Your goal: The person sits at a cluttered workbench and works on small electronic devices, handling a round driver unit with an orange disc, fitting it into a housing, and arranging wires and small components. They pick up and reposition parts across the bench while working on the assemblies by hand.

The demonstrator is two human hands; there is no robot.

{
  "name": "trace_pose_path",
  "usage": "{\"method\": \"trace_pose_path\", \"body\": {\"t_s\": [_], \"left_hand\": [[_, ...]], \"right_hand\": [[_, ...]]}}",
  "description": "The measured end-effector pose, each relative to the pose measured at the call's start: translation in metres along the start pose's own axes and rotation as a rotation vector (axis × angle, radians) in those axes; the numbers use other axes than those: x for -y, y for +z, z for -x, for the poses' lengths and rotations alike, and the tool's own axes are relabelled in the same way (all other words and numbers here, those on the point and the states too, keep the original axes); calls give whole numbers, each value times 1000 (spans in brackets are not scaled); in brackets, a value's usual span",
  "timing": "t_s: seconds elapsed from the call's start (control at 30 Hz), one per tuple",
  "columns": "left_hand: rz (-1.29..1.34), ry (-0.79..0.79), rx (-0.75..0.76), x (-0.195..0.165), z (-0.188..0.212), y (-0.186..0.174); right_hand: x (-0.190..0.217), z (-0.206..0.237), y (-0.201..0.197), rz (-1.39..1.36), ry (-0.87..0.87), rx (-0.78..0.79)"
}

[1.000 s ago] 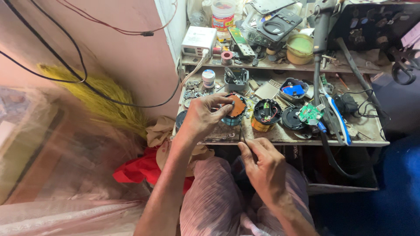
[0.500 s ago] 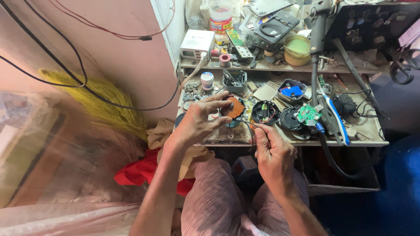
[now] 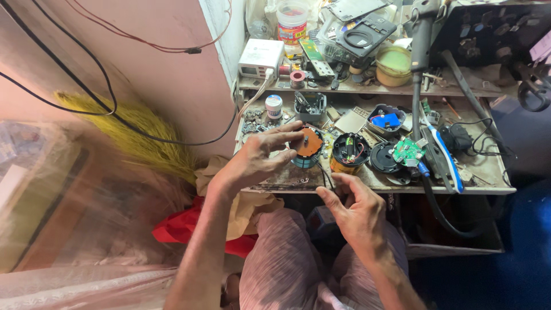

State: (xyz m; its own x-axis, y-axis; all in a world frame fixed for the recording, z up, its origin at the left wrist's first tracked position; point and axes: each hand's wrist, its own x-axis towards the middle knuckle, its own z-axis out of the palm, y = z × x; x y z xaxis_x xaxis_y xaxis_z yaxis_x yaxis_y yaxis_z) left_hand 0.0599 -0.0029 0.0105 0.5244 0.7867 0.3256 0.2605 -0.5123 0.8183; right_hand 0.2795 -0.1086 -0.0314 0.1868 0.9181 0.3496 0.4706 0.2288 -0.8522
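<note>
Cluttered repair bench [image 3: 287,179] against a pink wall, strewn with opened round casings and loose boards; landmark taken as the orange disc part [image 3: 310,143] near the bench's front edge

- Left hand [image 3: 258,161]: reaching in from left of the disc, fingers closed around it, thumb below, fingertips on its upper rim. Grip looks firm, disc tilted toward the camera, teal base just beneath
- Right hand [image 3: 356,209]: below and right of the disc, off the bench edge, fingers curled loosely with thumb and forefinger pinched together. Thin dark wire [image 3: 326,175] running from under the disc toward that pinch; cannot tell whether actually gripped
- Right of the disc: open black casing [image 3: 350,150] with red and black leads, then green circuit board [image 3: 408,151]
- Behind the disc: small tray of parts [image 3: 310,107], white jar [image 3: 274,105]

Judgement on handling: best kept steady by the rim only, clear of the orange face; wire best given slack, pulled along its own line rather than sideways, to spare the joint. Risk of snagging on neighbouring leads
</note>
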Motion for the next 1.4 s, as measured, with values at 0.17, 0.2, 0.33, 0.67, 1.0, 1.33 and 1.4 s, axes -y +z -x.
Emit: {"method": "trace_pose_path", "body": {"t_s": [0.17,0.2,0.33,0.67,1.0,1.33,1.4], "left_hand": [[-9,-7,2,-2,-4,-4],[-25,10,-5,-3,-6,-4],[-37,-73,-20,-7,-14,-4],[-98,90,127,3,-45,-23],[-443,24,121,-12,-65,-16],[-412,-2,162,5,-79,-12],[-418,-16,170,9,-81,-12]], "right_hand": [[-2,0,1,137,-17,10],[-3,0,1,132,-32,3],[-3,1,3,187,-290,-73],[8,2,1,232,-66,-87],[18,-2,0,193,-50,-41],[20,1,2,225,64,-13],[18,1,2,196,62,10]]}}
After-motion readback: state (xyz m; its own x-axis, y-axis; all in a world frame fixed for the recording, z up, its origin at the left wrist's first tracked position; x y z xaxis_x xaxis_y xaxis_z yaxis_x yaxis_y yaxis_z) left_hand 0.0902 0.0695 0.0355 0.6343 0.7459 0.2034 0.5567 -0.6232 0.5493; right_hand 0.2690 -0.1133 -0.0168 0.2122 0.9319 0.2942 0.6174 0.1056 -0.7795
